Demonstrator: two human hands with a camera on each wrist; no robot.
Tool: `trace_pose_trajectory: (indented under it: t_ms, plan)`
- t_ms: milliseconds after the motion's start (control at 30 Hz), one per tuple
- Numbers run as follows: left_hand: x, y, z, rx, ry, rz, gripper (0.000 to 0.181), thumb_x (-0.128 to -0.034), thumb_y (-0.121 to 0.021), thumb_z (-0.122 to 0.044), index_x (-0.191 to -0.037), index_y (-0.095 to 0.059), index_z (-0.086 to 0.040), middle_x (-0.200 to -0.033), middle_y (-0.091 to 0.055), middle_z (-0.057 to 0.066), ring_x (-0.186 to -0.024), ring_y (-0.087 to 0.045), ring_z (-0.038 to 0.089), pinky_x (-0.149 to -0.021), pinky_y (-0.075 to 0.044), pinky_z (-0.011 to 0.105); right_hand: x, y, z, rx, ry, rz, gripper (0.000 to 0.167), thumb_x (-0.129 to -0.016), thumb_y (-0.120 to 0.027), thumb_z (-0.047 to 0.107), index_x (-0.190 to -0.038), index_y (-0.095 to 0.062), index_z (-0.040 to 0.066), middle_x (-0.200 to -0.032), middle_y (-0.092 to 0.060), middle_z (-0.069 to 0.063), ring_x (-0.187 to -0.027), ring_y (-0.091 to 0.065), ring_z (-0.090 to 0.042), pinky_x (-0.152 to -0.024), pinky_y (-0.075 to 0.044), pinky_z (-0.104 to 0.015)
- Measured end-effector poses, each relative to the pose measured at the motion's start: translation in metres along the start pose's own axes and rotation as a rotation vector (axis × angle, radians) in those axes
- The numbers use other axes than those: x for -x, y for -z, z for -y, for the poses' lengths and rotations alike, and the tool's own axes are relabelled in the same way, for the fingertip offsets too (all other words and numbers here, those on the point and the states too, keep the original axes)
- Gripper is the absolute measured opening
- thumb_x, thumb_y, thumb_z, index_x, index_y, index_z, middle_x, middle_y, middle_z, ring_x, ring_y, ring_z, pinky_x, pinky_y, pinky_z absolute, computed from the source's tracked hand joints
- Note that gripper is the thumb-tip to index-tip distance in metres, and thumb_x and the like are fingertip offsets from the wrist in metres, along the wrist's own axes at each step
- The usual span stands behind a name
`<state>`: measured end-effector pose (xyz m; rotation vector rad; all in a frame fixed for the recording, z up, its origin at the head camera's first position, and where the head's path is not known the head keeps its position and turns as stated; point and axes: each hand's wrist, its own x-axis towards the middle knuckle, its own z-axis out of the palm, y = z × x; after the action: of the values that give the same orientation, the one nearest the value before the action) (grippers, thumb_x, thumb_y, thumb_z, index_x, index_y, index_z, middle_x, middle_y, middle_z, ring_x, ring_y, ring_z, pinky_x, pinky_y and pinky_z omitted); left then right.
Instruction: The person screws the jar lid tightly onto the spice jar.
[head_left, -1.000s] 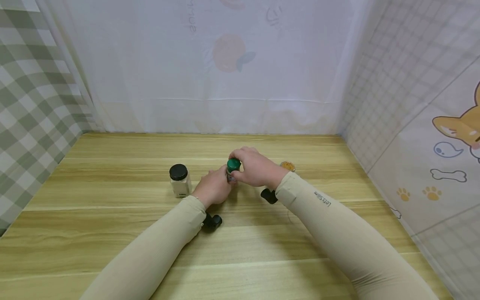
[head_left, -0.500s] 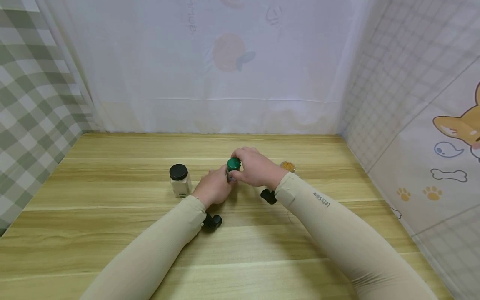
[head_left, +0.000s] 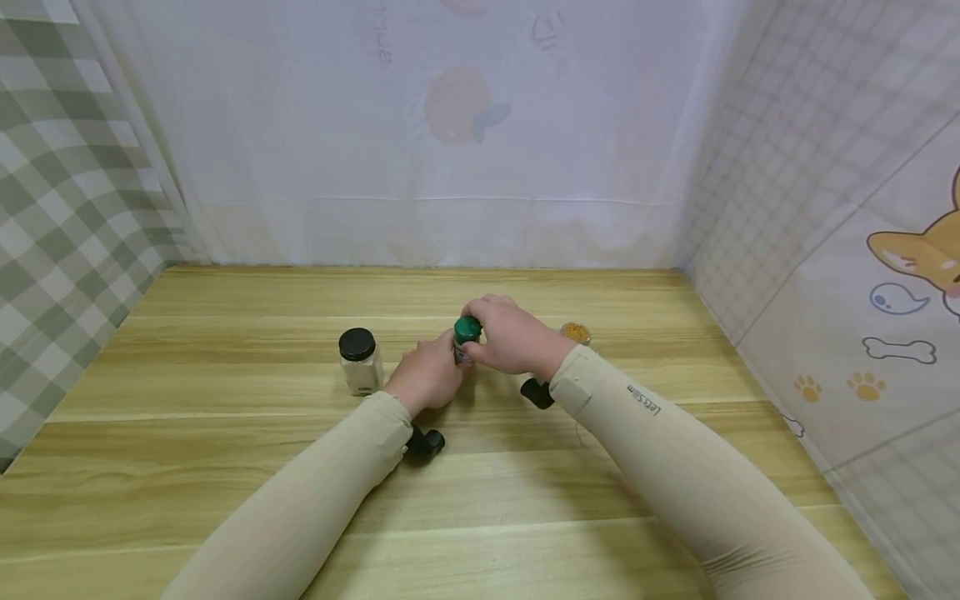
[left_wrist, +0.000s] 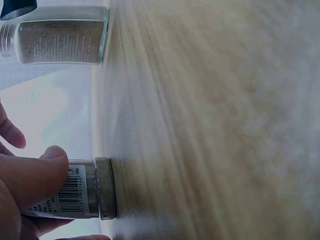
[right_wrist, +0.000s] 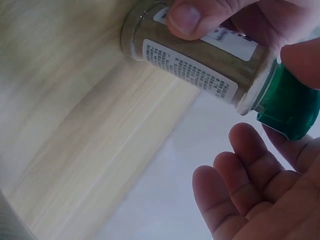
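A spice jar (right_wrist: 192, 65) of brown powder with printed labels stands upright on the wooden table between my hands. My left hand (head_left: 427, 375) grips its body; in the left wrist view the thumb (left_wrist: 42, 175) lies along the jar beside a barcode. Its green cap (head_left: 467, 328) is on top. My right hand (head_left: 513, 337) pinches that cap between thumb and index finger. The other right fingers (right_wrist: 247, 145) are apart from the jar in the right wrist view. From above, my hands hide most of the jar's body.
Left of my left hand stands a black-lidded jar (head_left: 360, 364) of pale powder. Partly behind my right wrist is a round container (head_left: 576, 332) with orange contents. A glass jar (left_wrist: 62, 42) with a threaded neck shows in the left wrist view. Curtains border the wooden table (head_left: 247, 467).
Both hands stay at the jar in almost the same place. The right fingers on the green cap have shifted only very slightly; the other jars have not moved.
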<state>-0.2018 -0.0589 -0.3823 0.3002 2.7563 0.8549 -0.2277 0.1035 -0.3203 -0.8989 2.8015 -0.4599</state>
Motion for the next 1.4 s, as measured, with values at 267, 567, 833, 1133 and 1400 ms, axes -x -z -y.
trace_pose_trajectory:
  t_ms: [267,567,833,1133,1400]
  plan:
    - [-0.0007,-0.0006,0.0002,-0.005,0.010,0.003,0.026,-0.1103,-0.055,-0.037,-0.129,-0.056,-0.019,-0.152,-0.060,0.006,-0.151,-0.039,0.049,-0.122,-0.027,0.069,-0.0001,-0.0007,-0.0011,0.013,-0.012,-0.005,0.041,-0.101,-0.071,0.029,-0.131,-0.061,0.002,-0.127,-0.064,-0.013,-0.118,-0.056,-0.031,-0.098,-0.048,-0.042]
    - [-0.0017,-0.0008,0.0003,-0.017,0.006,0.014,0.038,-0.1102,-0.055,-0.034,-0.144,-0.053,-0.018,-0.157,-0.055,0.006,-0.152,-0.036,0.051,-0.121,-0.025,0.073,-0.0001,0.0009,-0.0031,-0.024,0.027,0.008,0.056,-0.097,-0.073,0.023,-0.148,-0.055,0.008,-0.140,-0.060,-0.014,-0.133,-0.052,-0.036,-0.111,-0.047,-0.048]
    - [-0.0001,0.0002,-0.0011,-0.001,0.020,0.017,0.034,-0.1101,-0.055,-0.034,-0.140,-0.054,-0.017,-0.156,-0.057,0.007,-0.153,-0.035,0.049,-0.123,-0.022,0.072,0.0005,0.0008,-0.0025,-0.008,0.021,0.017,0.041,-0.101,-0.068,0.018,-0.139,-0.060,0.007,-0.130,-0.062,-0.012,-0.121,-0.053,-0.032,-0.103,-0.049,-0.044]
    - [-0.0001,0.0001,-0.0011,-0.002,0.019,0.003,0.027,-0.1103,-0.054,-0.036,-0.130,-0.056,-0.018,-0.152,-0.060,0.007,-0.152,-0.035,0.051,-0.122,-0.027,0.071,0.0005,-0.0002,-0.0025,-0.010,0.011,-0.011,0.035,-0.102,-0.070,0.024,-0.129,-0.062,0.003,-0.123,-0.063,-0.012,-0.118,-0.054,-0.031,-0.102,-0.047,-0.043]
    - [-0.0012,-0.0017,-0.0007,-0.018,0.014,0.001,0.031,-0.1101,-0.055,-0.035,-0.136,-0.056,-0.017,-0.150,-0.061,0.007,-0.149,-0.043,0.049,-0.121,-0.030,0.069,0.0001,0.0025,-0.0028,-0.046,0.015,0.013,0.055,-0.098,-0.073,0.025,-0.147,-0.054,0.007,-0.141,-0.060,-0.014,-0.134,-0.051,-0.037,-0.114,-0.045,-0.049]
